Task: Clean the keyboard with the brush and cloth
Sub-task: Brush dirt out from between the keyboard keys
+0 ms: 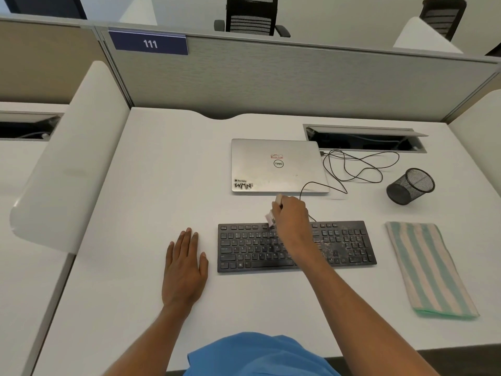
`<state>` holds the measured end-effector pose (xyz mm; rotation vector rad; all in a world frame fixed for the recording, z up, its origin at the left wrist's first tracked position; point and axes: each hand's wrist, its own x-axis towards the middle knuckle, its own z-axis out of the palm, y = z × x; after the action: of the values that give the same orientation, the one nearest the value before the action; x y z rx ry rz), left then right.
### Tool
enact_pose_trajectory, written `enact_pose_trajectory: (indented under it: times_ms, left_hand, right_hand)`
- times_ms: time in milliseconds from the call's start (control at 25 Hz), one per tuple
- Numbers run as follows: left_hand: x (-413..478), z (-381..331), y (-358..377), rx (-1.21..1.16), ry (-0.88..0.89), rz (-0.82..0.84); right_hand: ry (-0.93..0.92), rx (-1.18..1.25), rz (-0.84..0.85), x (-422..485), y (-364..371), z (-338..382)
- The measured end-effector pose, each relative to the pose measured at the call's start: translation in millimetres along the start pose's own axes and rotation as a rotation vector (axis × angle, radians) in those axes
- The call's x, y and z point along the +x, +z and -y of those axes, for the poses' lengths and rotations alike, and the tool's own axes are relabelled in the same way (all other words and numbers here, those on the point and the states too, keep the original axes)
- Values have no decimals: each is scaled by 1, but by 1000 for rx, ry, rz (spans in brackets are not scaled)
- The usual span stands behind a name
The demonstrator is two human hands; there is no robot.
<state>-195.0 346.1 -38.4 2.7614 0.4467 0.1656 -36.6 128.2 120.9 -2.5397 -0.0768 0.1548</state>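
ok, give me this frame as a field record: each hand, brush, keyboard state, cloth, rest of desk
left hand: flat on the desk, left of the keyboard, apart from it, holding nothing
right hand: grips the brush over the keyboard's upper middle
brush: bristles down at the top key rows
keyboard: black, pale debris on its right part
cloth: striped, folded, right of the keyboard, untouched
rest: closed laptop behind the keyboard, cable, mesh cup at right
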Motion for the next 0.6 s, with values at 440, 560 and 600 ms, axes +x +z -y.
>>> enact_pose_trajectory:
  times_ms: [440, 560, 600]
  left_hand:
    - [0, -1, -1, -4, 6, -14]
    - [-1, -1, -1, -2, 7, -9]
    - [-1, -1, -1, -1, 8, -8]
  right_hand:
    - [22, -54, -59, 2, -2, -12]
    - [13, -65, -39, 0, 4, -14]
    - [14, -84, -24, -1, 3, -16]
